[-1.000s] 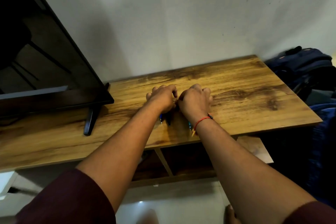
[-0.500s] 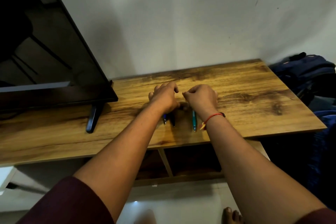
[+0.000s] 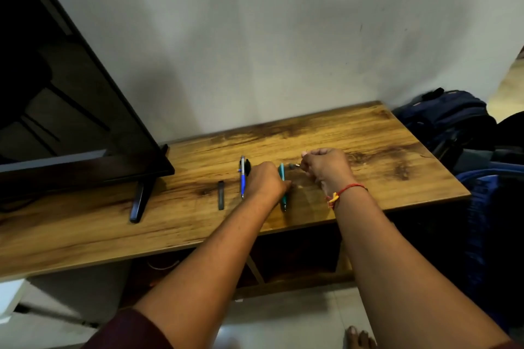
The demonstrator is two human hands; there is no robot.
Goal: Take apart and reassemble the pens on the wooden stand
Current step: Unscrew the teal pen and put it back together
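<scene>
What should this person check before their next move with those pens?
1. Right hand pinches the small pen part: ok, its pale tip pokes out from the fingers.
2. Left hand is free to grab: cannot tell, its curled fingers are hidden behind the knuckles.
3. Teal pen within reach: ok, it lies flat right beside the left hand.
4. Loose dark pen piece safe from falling: ok, it lies flat on the wooden stand, back from the front edge.
5. Blue and silver pen fully assembled: cannot tell, too small to see.
</scene>
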